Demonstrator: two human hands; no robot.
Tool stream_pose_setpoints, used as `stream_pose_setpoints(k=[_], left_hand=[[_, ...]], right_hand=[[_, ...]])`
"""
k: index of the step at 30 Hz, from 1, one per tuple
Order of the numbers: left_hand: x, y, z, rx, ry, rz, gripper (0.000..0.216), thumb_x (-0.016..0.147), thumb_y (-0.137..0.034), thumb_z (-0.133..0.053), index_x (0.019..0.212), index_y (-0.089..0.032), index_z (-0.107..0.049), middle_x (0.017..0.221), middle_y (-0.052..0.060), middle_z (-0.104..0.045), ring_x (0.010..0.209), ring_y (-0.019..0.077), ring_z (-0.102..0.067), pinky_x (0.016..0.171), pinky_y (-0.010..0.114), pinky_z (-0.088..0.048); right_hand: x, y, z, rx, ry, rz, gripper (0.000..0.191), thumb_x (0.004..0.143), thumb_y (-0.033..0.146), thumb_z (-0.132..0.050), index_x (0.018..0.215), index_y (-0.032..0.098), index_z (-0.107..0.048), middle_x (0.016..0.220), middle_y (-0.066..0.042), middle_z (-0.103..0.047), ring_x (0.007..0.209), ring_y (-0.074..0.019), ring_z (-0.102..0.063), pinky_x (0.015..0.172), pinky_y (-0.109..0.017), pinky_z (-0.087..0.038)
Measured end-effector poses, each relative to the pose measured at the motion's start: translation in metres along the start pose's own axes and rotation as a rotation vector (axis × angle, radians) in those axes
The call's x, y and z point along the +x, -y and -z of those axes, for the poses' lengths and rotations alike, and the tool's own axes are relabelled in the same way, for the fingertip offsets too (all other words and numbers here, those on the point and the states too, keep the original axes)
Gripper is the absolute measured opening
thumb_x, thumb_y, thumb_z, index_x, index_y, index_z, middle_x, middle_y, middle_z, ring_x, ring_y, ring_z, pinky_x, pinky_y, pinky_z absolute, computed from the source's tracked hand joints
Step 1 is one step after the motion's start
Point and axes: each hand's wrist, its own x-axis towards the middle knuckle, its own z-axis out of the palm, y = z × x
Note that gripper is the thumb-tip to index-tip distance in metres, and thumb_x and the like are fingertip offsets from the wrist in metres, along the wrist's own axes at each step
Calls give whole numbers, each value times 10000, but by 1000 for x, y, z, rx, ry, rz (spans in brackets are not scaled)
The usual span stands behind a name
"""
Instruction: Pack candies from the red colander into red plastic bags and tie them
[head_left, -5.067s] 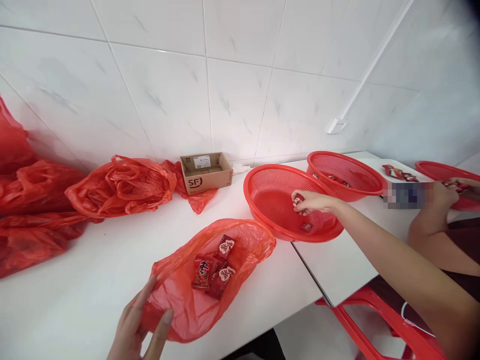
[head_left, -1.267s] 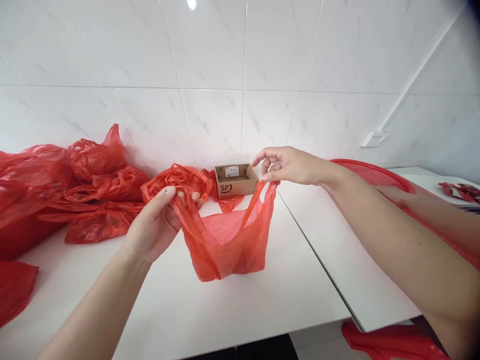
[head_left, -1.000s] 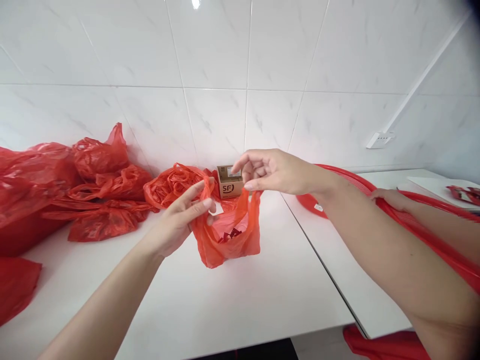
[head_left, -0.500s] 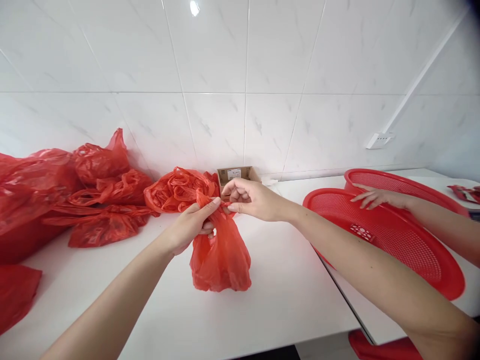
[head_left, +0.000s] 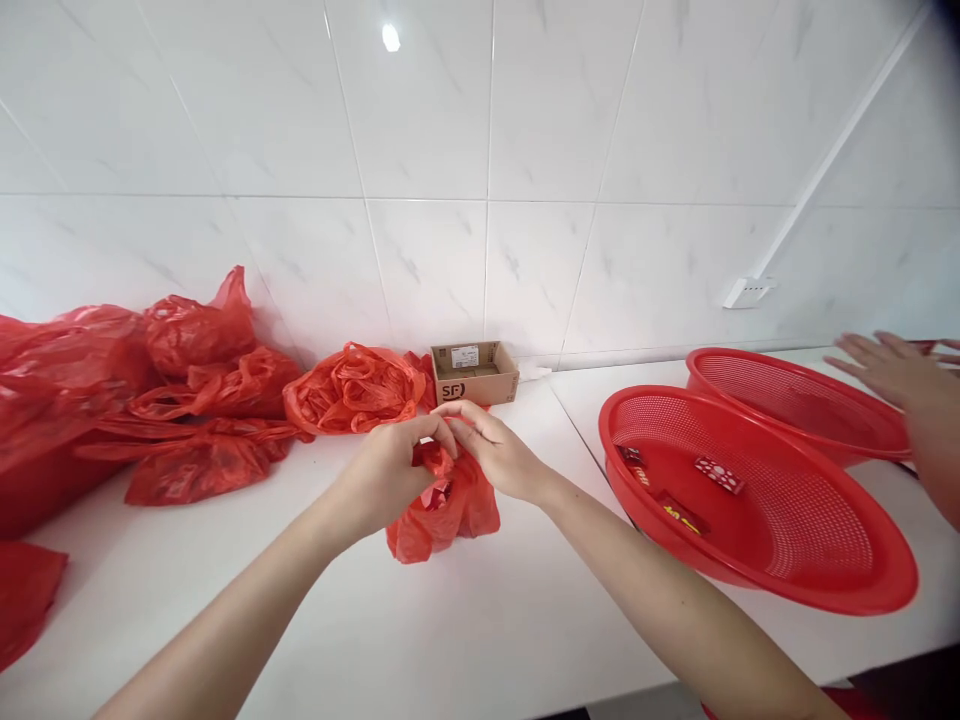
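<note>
A small red plastic bag (head_left: 444,515) stands on the white table (head_left: 465,640) in front of me. My left hand (head_left: 394,470) and my right hand (head_left: 491,450) meet over its top, both pinching the bag's bunched handles together. A red packet shows through the gap between my fingers. The bag's lower part rests on the table.
Several filled red bags (head_left: 187,400) are piled at the left by the tiled wall. A small cardboard box (head_left: 474,372) sits at the back. Two red mesh baskets (head_left: 757,500) (head_left: 795,400) stand at the right, the nearer holding a few packets. Another person's hand (head_left: 892,370) hovers at the far right.
My hands have drawn the bag's handles together from wide apart and lowered them onto the bag. The other person's hand has left the far basket's rim and moved right.
</note>
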Motion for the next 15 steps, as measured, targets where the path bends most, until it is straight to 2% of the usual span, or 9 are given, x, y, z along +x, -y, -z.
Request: stream_pose_setpoints(k=[3, 5, 7, 9, 12, 15], left_hand=[[0, 13, -13, 251, -281, -149, 272, 649, -6, -432, 780, -222, -535, 796, -26, -614, 620, 130, -519, 545, 243, -363], [0, 21, -18, 299, -375, -202, 330, 671, -2, -425, 875, -224, -558, 957, 6, -630, 732, 151, -575, 578, 253, -393], [-3, 26, -21, 248, -384, -206, 373, 736, -26, -439, 999, -237, -599, 1087, 24, -630, 874, 170, -608, 652, 260, -439], [-8, 28, -20, 162, -334, -175, 328, 829, -116, -475, 1080, -255, -635, 1147, 28, -645, 969, 185, -616, 759, 274, -465], [-20, 34, -19, 31, -242, -52, 283, 922, -360, -478, 1102, -266, -675, 1164, 33, -682, 1015, 212, -624, 861, 307, -461], [-41, 50, -22, -89, -283, 118, 386, 926, -495, -438, 1090, -259, -696, 1186, 45, -686, 1107, 242, -595, 938, 337, -429]], right_hand=[[0, -12, 1, 154, 92, -89, 290, 969, 422, -442, 1204, 269, -518, 761, 33, -563, 554, -101, -540, 636, -295, -511], [-3, -14, 4, 215, 158, -130, 288, 947, 442, -486, 1158, 255, -545, 740, 39, -550, 526, -93, -525, 600, -279, -494], [-5, -14, 6, 220, 200, -149, 266, 920, 463, -528, 1013, 218, -576, 754, 28, -564, 569, -102, -560, 610, -275, -493], [-8, -14, 7, 199, 196, -137, 283, 913, 479, -531, 896, 197, -545, 775, 10, -594, 648, -131, -612, 653, -292, -506], [-11, -18, 4, -5, 66, -47, 291, 936, 470, -477, 814, 205, -483, 770, -1, -612, 736, -158, -631, 704, -306, -501], [-10, -34, 11, -300, -60, 30, 261, 945, 418, -446, 771, 223, -443, 703, 23, -577, 660, -143, -601, 649, -280, -473]])
